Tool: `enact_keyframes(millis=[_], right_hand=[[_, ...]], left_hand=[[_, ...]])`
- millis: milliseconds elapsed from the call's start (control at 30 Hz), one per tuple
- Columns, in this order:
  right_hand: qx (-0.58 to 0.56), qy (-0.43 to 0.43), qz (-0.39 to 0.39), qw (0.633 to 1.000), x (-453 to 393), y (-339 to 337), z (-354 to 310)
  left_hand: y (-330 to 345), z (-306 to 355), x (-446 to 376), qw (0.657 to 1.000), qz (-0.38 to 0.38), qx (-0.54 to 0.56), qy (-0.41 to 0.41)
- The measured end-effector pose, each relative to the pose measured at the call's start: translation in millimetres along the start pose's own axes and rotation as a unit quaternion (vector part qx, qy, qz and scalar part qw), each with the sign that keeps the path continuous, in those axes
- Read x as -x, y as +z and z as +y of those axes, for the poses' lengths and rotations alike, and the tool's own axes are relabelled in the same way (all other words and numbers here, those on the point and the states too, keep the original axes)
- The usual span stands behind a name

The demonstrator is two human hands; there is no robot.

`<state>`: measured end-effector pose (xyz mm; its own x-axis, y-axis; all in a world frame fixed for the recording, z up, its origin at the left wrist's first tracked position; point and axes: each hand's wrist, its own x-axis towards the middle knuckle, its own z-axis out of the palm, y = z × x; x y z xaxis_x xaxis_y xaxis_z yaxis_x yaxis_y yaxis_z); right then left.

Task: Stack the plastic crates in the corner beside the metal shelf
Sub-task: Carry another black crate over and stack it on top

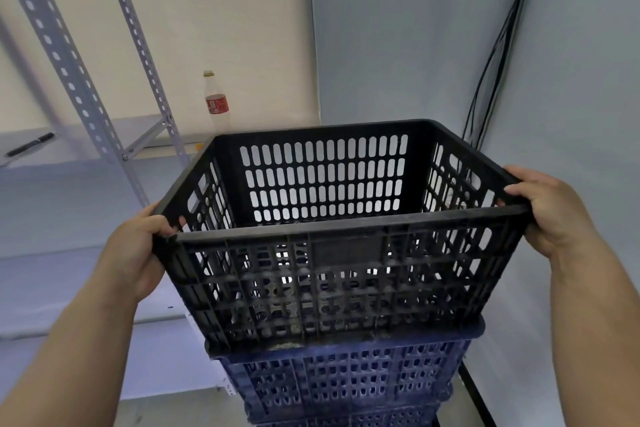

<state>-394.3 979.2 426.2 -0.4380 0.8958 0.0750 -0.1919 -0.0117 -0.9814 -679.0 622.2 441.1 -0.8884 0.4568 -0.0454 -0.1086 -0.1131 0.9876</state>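
A black slotted plastic crate (346, 274) fills the middle of the head view, empty and open at the top. Its base rests in the rim of a dark blue crate (349, 378), which sits on another blue crate below it. My left hand (138, 250) grips the black crate's near left corner rim. My right hand (550, 208) grips the near right corner rim. The stack stands in the room corner, just right of the metal shelf (65, 55).
The shelf's perforated grey uprights (145, 55) rise at the left. A plastic bottle (216, 102) with a red label stands on a ledge behind the crate. A black marker (31, 144) lies on a shelf board. Black cables (491, 59) run down the right wall.
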Motion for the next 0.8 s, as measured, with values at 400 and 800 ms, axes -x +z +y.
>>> enact_keyframes(millis=[400, 800], right_hand=[[0.017, 0.005, 0.026, 0.999, 8.8, -10.5, -1.6], [0.02, -0.011, -0.001, 1.0, 10.2, 0.1, -5.7]], left_hand=[[-2.5, -0.8, 12.1, 1.0, 0.003, -0.021, -0.001], [-5.4, -2.6, 1.1, 1.0, 0.004, -0.015, 0.001]])
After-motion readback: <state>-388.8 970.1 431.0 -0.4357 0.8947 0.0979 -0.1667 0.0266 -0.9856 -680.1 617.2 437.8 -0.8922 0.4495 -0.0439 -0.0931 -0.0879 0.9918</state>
